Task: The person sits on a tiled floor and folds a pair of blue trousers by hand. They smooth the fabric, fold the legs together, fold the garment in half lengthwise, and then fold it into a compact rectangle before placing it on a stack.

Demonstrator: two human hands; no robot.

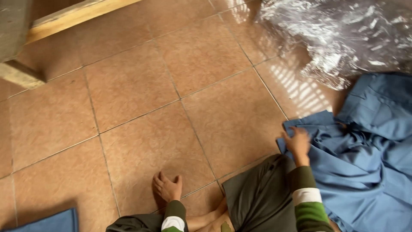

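The right hand [297,141] is reaching, fingers spread, onto the unfolded blue shirts [365,167]; the left hand [168,187] is resting open on the floor [141,94], holding nothing.

Two bare hands, left hand [168,187] and right hand [297,142], long sleeves in dark olive with a white band and bright green below it, dark olive-grey trousers [257,197] beside the right sleeve
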